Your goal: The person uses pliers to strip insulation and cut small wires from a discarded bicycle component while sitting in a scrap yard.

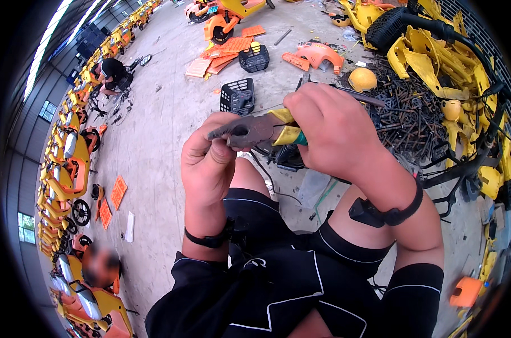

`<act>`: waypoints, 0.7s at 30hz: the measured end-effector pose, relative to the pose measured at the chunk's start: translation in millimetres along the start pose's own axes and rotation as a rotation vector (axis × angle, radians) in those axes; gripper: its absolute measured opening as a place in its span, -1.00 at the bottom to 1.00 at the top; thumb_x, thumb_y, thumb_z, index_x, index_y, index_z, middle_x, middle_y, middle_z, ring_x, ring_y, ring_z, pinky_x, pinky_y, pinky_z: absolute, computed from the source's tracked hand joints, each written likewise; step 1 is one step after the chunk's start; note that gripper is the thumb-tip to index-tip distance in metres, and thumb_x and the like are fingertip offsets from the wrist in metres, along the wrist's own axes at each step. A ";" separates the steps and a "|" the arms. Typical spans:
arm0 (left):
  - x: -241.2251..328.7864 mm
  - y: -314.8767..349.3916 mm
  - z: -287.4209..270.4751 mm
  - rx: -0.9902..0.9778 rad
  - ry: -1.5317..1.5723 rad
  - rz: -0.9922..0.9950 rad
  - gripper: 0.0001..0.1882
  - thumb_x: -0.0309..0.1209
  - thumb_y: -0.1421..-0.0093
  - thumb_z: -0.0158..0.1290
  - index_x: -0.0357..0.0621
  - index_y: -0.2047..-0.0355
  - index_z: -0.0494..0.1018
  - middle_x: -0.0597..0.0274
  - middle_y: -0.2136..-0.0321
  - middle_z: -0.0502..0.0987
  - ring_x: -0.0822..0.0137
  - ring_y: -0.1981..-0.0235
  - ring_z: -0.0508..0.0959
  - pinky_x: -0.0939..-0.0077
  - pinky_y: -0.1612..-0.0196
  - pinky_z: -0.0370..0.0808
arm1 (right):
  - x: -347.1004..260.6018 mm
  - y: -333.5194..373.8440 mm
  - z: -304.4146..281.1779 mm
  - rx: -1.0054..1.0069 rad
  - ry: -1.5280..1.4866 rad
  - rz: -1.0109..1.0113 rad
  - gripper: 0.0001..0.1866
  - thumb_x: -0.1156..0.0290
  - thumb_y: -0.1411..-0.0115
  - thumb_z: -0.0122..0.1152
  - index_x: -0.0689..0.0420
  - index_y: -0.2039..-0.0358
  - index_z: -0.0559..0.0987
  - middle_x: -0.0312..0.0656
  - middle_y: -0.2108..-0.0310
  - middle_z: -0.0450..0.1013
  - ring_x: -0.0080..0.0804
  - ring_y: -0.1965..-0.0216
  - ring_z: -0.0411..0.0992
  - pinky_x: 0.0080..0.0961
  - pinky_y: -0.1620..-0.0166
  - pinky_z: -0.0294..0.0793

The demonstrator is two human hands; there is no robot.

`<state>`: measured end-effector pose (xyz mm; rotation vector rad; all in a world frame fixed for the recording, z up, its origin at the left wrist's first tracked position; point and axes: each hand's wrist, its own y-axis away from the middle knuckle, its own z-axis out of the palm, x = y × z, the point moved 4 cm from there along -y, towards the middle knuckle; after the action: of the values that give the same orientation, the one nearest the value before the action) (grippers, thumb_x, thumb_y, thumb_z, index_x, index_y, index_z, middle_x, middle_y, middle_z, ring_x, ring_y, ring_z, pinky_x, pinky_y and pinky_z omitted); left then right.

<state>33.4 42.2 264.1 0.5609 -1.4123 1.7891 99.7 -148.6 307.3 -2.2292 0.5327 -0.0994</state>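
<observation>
My right hand [340, 127] is closed around the yellow handles of a pair of pliers [255, 130], held up in front of my lap. Their dark, worn metal jaws point left. At those jaws my left hand [207, 160] is closed, thumb and fingers pinched against the tip. Whatever lies between these fingers is too small or hidden to make out. A bit of green shows at the handle beside my right palm. Beyond my right knuckles sticks out a dark rod [371, 100]; whether the hand holds it I cannot tell.
Right of me lies a heap of dark metal parts [405, 115] with yellow body panels [430, 62] behind it. Ahead are black baskets [237, 96] and orange panels [221, 55]. Yellow scooters [69, 174] line the left wall; a person [113, 73] crouches near them.
</observation>
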 end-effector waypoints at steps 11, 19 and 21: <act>-9.3 -2.5 5.2 -0.039 0.067 -0.040 -0.76 -0.34 -0.43 -0.03 -0.32 0.20 0.46 -0.15 0.06 0.52 0.13 0.07 0.55 0.24 -0.04 0.47 | 58.6 12.6 20.1 -0.298 -1.168 1.023 -0.60 0.15 -0.36 0.15 0.25 0.03 0.46 -0.12 0.21 0.58 -0.48 0.32 0.54 -0.62 0.47 0.49; -30.3 5.7 5.7 0.033 0.202 -0.296 -0.75 -0.33 -0.45 -0.08 -0.32 0.16 0.42 -0.22 0.06 0.55 0.04 0.05 0.59 0.10 -0.09 0.50 | 28.9 11.3 14.4 -0.159 -0.479 0.346 -0.51 0.54 -0.24 0.21 0.13 -0.18 0.38 -0.04 -0.06 0.43 -0.10 -0.08 0.43 -0.32 -0.13 0.43; -31.7 4.1 4.1 -0.007 0.158 -0.222 -0.74 -0.32 -0.44 -0.04 -0.33 0.12 0.43 -0.18 0.05 0.55 0.06 0.04 0.59 0.12 -0.10 0.50 | 24.5 8.6 11.2 -0.096 -0.397 0.246 -0.36 0.69 0.00 0.23 0.15 -0.15 0.37 0.02 -0.05 0.37 0.08 -0.10 0.36 -0.18 -0.13 0.41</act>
<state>48.7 28.4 239.4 0.5382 -1.1996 1.6141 121.7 -155.6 291.0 -2.1776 0.5924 0.4954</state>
